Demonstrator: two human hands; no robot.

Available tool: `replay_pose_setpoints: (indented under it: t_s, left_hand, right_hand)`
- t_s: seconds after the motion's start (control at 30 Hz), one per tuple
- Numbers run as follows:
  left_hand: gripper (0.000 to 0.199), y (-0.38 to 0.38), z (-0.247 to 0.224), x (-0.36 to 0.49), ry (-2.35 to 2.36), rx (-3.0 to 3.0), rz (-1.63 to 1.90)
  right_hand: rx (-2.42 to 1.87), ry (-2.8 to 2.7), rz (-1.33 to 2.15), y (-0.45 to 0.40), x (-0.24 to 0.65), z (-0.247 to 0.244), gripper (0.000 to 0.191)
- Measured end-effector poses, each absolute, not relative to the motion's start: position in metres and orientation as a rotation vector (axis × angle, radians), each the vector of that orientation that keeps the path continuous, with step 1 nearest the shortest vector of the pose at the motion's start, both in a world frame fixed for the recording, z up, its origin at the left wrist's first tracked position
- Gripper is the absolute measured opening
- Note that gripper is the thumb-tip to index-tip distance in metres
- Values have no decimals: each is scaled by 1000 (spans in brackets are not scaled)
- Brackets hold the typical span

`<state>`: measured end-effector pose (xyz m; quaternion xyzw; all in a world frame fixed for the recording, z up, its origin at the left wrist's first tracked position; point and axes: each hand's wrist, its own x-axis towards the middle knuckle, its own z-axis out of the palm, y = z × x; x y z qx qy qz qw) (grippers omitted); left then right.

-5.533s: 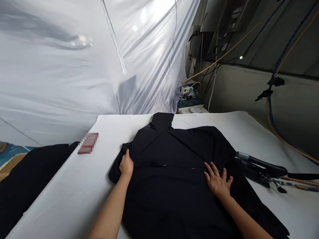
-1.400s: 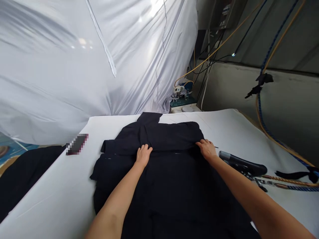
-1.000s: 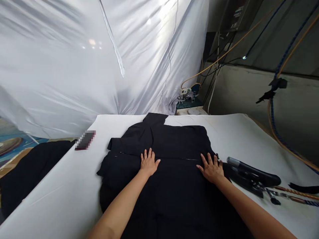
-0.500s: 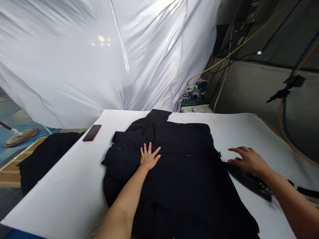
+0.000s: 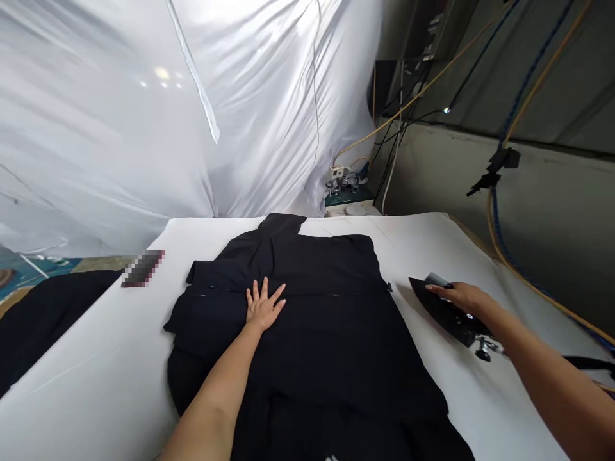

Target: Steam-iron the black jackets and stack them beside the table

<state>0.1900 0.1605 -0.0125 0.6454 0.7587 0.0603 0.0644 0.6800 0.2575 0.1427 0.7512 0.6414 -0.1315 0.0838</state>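
Note:
A black garment (image 5: 327,346) lies spread over the white table, a seam line running across it. My left hand (image 5: 262,310) rests flat on the cloth with its fingers spread. To the right of the garment, my right hand (image 5: 464,298) is closed around the handle of a black steam iron (image 5: 444,317). The iron's pointed tip faces the garment, apart from its edge, and a metal fitting shows at its rear. Whether its sole touches the table I cannot tell.
A blurred-out phone (image 5: 143,267) lies on the white table (image 5: 96,358) at left. More black cloth (image 5: 52,307) is beyond the left edge. White sheeting (image 5: 250,96) hangs behind; a sewing machine (image 5: 343,182) stands at the back. Blue and yellow hoses (image 5: 497,224) hang at right.
My right hand has gone from hovering over the iron to gripping its handle, and the iron has turned and shifted. My left hand stays flat on the garment. The view has swung right.

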Motion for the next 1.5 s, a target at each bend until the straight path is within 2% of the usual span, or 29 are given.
replay_pose_setpoints:
  t_s: [0.2, 0.33, 0.47, 0.57, 0.73, 0.83, 0.9, 1.0, 1.17, 1.33, 1.5]
  left_hand:
    - [47, 163, 8, 185, 2276, 2006, 291]
    - [48, 166, 18, 150, 2509, 2002, 392]
    - [49, 164, 4, 110, 2529, 1831, 198]
    - [48, 161, -11, 96, 2469, 1741, 142]
    - [47, 159, -20, 97, 2471, 1763, 187]
    - [48, 159, -18, 101, 2488, 1781, 196]
    - [48, 161, -12, 100, 2487, 1782, 192]
    - [45, 170, 7, 90, 2447, 1839, 170]
    - [47, 191, 31, 57, 2640, 1850, 281]
    - [54, 191, -2, 46, 2670, 1554, 191]
    - [57, 189, -25, 48, 2716, 1544, 199]
  right_hand:
    - [2019, 2098, -431, 257, 582, 176, 56]
    - [1777, 2234, -513, 245, 470, 151, 58]
    - [1797, 2223, -631, 251, 399, 121, 59]
    - [1984, 2089, -590, 276, 406, 114, 60]
    - [2320, 1737, -435, 321, 491, 118, 66]
    - [2364, 1640, -413, 333, 529, 120, 70]
    - [2319, 1637, -444, 336, 535, 123, 66]
    - [2238, 1735, -463, 334, 517, 131, 60]
    - [2020, 2082, -452, 322, 431, 131, 63]
    - [1864, 2218, -507, 345, 356, 119, 67]
    - [2221, 1953, -383, 410, 393, 122, 68]
